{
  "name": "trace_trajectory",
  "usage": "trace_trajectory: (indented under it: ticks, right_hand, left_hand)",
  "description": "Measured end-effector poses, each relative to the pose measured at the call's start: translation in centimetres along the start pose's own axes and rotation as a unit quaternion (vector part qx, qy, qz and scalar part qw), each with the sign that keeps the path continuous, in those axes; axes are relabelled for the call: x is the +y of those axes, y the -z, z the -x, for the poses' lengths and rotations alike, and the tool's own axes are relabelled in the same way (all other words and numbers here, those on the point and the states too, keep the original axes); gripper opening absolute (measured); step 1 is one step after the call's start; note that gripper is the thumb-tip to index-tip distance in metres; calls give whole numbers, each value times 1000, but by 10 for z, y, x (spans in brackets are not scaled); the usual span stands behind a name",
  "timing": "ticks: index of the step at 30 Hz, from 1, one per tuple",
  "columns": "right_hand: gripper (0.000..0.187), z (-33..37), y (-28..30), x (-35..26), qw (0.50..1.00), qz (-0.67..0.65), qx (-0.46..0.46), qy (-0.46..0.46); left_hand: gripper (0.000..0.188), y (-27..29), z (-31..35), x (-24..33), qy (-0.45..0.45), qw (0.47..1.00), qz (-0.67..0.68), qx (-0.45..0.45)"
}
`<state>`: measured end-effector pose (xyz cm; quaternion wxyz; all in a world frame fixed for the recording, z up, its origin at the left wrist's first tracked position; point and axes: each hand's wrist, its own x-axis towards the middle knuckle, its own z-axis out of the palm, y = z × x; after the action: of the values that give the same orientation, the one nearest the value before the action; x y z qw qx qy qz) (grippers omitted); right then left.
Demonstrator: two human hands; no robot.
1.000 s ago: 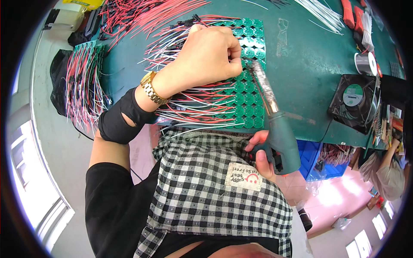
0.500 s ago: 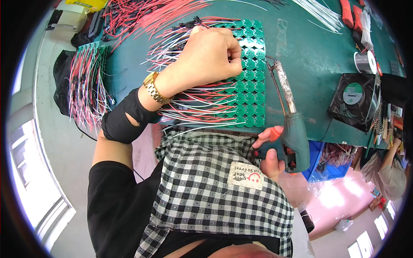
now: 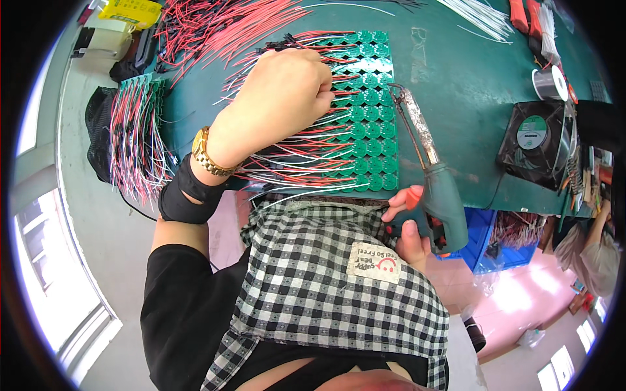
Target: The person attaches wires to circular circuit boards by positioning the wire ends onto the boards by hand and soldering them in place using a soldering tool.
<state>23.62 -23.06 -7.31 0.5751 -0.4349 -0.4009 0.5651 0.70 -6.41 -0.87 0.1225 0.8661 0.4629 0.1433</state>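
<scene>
A panel of small round green circuit boards (image 3: 372,131) lies on the bench, red and white wires (image 3: 303,156) running off its left side. My left hand (image 3: 282,91) is closed above the wires near the panel's upper half. Its fingertips are turned away, so what they pinch, if anything, is hidden. Right of the panel, my right hand (image 3: 412,242) grips a green soldering gun (image 3: 445,199) by its handle, fingers around the red trigger part. The gun's metal barrel points up and slightly left, its tip and thin feed tube close to the panel's right edge.
Another wired panel (image 3: 135,133) hangs over the bench's left edge. Red wires (image 3: 228,36) and white wires (image 3: 479,18) lie at the back. At the right stand a solder spool (image 3: 550,83) and a black fan (image 3: 533,135), with a blue bin (image 3: 478,242) below. Another person (image 3: 590,257) sits far right.
My left hand has drawn back leftward from the round boards, still closed. The soldering gun's tip has come slightly left, nearer the panel. The whole view has shifted a little.
</scene>
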Motion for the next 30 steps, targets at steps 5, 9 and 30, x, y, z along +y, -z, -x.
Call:
trace_trajectory:
  ticks: [5, 9, 30]
  right_hand:
    - [55, -1, 3, 0, 1000, 5, -14, -4]
    - [55, 0, 1, 0, 1000, 7, -2, 2]
    - [41, -3, -3, -14, 994, 21, -79, -67]
  left_hand:
    - [12, -6, -1, 2, -17, 999, 7, 48]
    - [8, -10, 0, 7, 47, 993, 88, 67]
    - [7, -32, 0, 0, 60, 979, 165, 101]
